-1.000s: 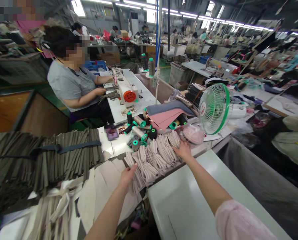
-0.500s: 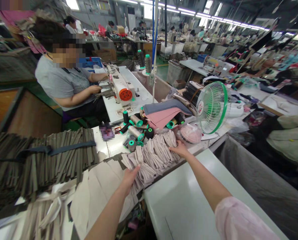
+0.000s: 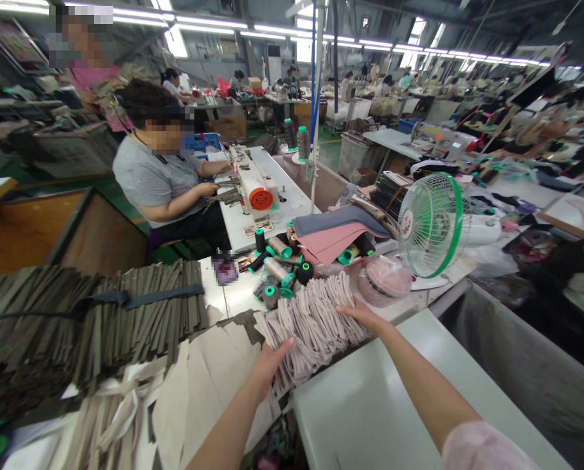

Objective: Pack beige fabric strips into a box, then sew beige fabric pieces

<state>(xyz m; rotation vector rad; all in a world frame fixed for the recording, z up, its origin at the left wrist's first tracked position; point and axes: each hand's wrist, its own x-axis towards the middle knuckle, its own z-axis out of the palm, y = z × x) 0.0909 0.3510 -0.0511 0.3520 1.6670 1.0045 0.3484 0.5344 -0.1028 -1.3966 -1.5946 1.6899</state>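
Note:
A row of folded beige fabric strips (image 3: 316,320) lies on the table edge between my two hands. At its left end my left hand (image 3: 271,364) grips the strips, its thumb on the near side and its other fingers mostly hidden. The right end is held by my right hand (image 3: 363,314), with a thumb resting over the top folds. Flat beige fabric pieces (image 3: 208,372) lie beside my left hand. Just beyond the strips sit thread spools (image 3: 278,271), and a round, plastic-wrapped pink container (image 3: 384,281) stands near my right hand.
Dark olive strips (image 3: 139,313) tied with a band fill the left side. A green-rimmed fan (image 3: 431,225) stands at right, behind a pale tabletop (image 3: 370,391). Across the table a co-worker (image 3: 157,176) sits at a sewing machine (image 3: 255,186). Pink and grey panels (image 3: 331,238) lie mid-table.
The camera view has turned, so the whole scene sits lower and further right. Both my hands keep hold of the beige strips, with little visible change in their grip.

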